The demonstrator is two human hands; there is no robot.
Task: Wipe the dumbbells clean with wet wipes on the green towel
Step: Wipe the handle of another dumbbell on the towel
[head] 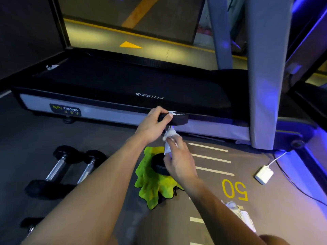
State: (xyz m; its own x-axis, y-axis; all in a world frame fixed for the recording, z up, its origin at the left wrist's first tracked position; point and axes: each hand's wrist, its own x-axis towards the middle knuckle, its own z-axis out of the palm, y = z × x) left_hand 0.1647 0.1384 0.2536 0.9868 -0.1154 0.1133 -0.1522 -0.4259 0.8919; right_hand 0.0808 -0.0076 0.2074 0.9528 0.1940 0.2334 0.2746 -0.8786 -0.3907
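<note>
Here my left hand [153, 123] grips the top head of the dumbbell [174, 119] standing upright on the green towel [150, 184]; just below, my right hand [178, 161] pinches a wipe [169, 136] round its handle.

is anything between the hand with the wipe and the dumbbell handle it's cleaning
Nothing visible. The right hand presses the wet wipe straight onto the handle of the upright dumbbell, which stands on the green towel. The left hand only grips its top head.
</note>
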